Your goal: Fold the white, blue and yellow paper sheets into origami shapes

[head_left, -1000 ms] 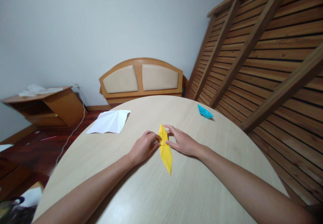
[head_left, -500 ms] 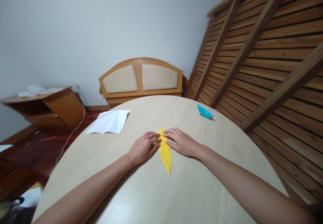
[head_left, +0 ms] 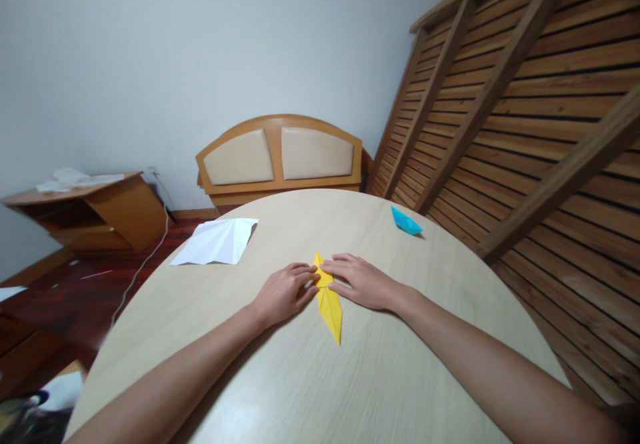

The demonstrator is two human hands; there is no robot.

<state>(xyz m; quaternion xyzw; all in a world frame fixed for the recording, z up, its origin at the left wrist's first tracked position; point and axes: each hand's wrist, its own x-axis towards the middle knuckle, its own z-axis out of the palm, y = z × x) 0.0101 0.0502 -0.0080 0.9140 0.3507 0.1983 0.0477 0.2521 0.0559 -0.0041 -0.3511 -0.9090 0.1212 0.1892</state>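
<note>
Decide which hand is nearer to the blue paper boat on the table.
Right. The right hand rests on the yellow paper, on the side towards the blue boat; the left hand presses the paper's other side, farther away.

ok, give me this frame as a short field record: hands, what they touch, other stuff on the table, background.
left hand: palm down, fingertips pressing the yellow folded paper from its left side
right hand: palm down, fingers pressing the same paper from its right side
yellow folded paper: long narrow pointed shape, flat on the round table
also on table: white creased paper far left; blue folded paper far right
background: headboard, slatted wooden frame, side table
</note>
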